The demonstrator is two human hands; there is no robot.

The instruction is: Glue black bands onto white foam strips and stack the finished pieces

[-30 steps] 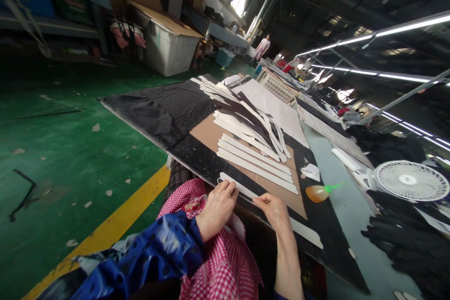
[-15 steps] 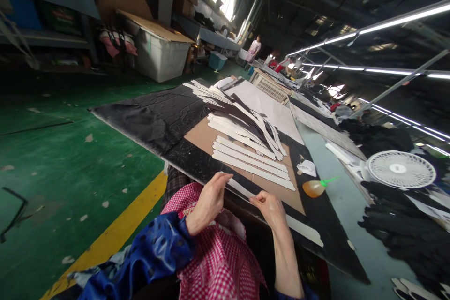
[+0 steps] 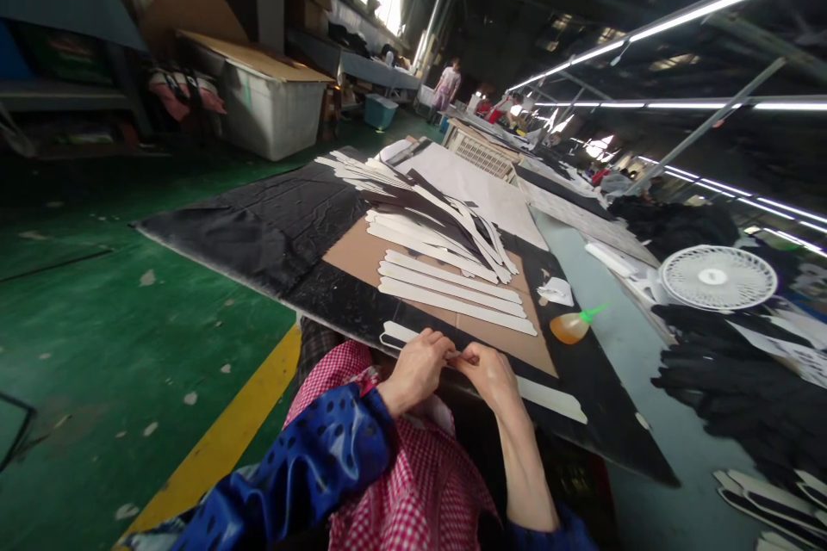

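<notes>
A long white strip (image 3: 552, 400) lies along the near edge of the black-covered table, passing behind both hands. Its rounded left end (image 3: 395, 333) shows past my left hand (image 3: 419, 368), where a second thin edge seems to lie beside it. My left hand is closed, with its fingertips pinching the strip near its middle. Right beside it, my right hand (image 3: 489, 374) pinches the strip too, and the two sets of fingertips almost meet. Beyond them, several similar white strips (image 3: 458, 306) lie side by side on brown cardboard (image 3: 539, 344).
A fanned pile of white and black strips (image 3: 445, 219) covers the far part of the cardboard. To the right are a squeeze bottle of amber liquid (image 3: 572, 327), a crumpled white piece (image 3: 556, 291) and a white fan (image 3: 717, 277). A grey bin (image 3: 275, 108) stands on the floor; one person (image 3: 447, 86) is far off.
My left hand has moved right along the strip, up to my right hand. The strip's left end now shows beyond my left hand. The whole view has shifted slightly.
</notes>
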